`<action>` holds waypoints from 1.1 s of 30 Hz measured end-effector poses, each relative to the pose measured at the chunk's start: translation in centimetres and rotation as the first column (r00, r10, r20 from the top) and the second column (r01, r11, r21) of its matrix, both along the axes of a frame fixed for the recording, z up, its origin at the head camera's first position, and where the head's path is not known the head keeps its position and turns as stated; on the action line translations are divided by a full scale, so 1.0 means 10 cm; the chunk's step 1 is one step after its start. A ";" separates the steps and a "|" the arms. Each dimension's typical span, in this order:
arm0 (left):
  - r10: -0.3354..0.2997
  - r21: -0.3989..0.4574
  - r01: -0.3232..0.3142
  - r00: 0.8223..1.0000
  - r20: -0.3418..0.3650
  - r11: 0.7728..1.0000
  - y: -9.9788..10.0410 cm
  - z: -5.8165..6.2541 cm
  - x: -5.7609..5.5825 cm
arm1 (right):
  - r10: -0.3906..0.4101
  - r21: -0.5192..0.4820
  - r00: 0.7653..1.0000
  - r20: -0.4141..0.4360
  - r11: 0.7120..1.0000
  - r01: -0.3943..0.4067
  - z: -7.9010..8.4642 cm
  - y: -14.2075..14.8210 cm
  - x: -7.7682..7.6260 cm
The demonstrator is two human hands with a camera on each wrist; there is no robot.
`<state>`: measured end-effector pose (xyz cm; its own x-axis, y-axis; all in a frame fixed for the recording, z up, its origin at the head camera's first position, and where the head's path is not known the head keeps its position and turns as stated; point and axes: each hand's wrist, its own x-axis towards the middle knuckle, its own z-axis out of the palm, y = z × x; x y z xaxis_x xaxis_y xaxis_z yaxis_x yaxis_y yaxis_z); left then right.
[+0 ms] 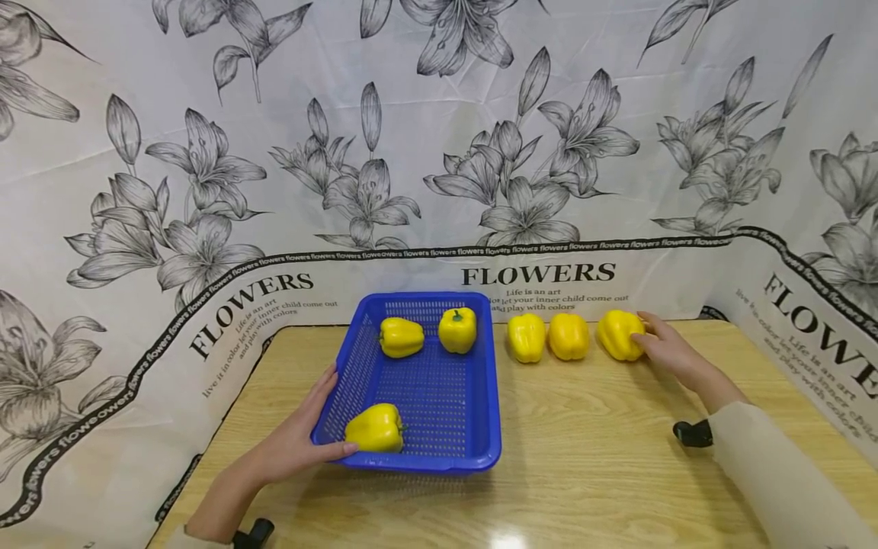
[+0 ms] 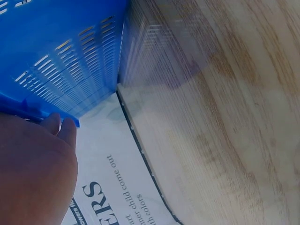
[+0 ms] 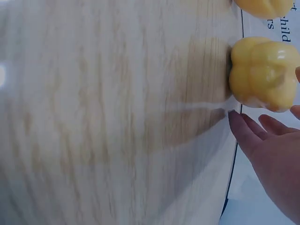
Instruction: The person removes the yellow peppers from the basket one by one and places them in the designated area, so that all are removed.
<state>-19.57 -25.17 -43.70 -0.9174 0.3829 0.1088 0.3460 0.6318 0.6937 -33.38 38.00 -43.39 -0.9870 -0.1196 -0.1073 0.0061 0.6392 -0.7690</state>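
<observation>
A blue plastic basket (image 1: 428, 396) with slotted walls stands on the left part of the table. My left hand (image 1: 302, 435) grips its left rim, the thumb over the edge beside a yellow bell pepper (image 1: 375, 428). At the far end inside lie two more yellow bell peppers, one on its side (image 1: 402, 338) and one with its stem up (image 1: 457, 330). To the right, my right hand (image 1: 668, 347) is at the right side of another yellow bell pepper (image 1: 620, 335). In the right wrist view its fingers are loosely extended beside that pepper (image 3: 262, 75); contact is hard to tell.
Two yellow bell peppers, one (image 1: 526, 338) and its neighbour (image 1: 568, 336), stand between the basket and the right-hand pepper. A white flower-printed cloth (image 1: 384, 278) hangs behind the wooden table (image 1: 583, 450) and along its sides.
</observation>
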 end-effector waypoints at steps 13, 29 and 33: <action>0.013 -0.015 -0.013 1.000 0.002 1.000 0.00 0.05 -0.01 | 0.073 0.143 0.988 -0.138 0.988 -0.053 0.18 -0.03 0.23; 0.011 -0.006 -0.011 1.000 0.001 1.000 0.01 0.01 0.00 | 0.163 0.143 0.953 -0.256 0.981 -0.129 0.53 -0.44 0.54; 0.010 -0.004 -0.010 1.000 0.004 1.000 0.01 0.00 -0.01 | 0.192 0.135 0.940 -0.282 0.978 -0.159 0.58 -0.59 0.62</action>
